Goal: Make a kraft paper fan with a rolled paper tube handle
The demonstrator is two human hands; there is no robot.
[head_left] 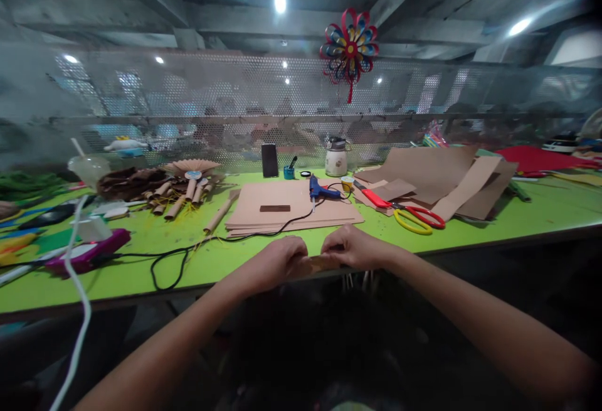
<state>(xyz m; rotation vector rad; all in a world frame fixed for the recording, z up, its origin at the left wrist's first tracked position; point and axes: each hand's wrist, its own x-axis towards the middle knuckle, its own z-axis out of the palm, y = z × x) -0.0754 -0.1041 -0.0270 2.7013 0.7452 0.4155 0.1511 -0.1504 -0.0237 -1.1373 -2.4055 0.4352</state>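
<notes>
My left hand (277,261) and my right hand (353,246) meet at the near edge of the green table (141,273). Both are closed on a small strip of brown paper (316,264) held between them. Just beyond the hands lies a stack of brown cardboard sheets (291,210) with a small dark rectangle on top. A blue glue gun (322,191) rests on the stack's far right, its black cord (179,260) looping to the left.
Red and yellow scissors (414,216) lie right of the stack, beside loose cardboard pieces (446,179). Rolled paper tubes and folded fans (183,191) sit at the left, near a pink device (89,254). A white jar (336,160) stands by the mesh screen (235,97).
</notes>
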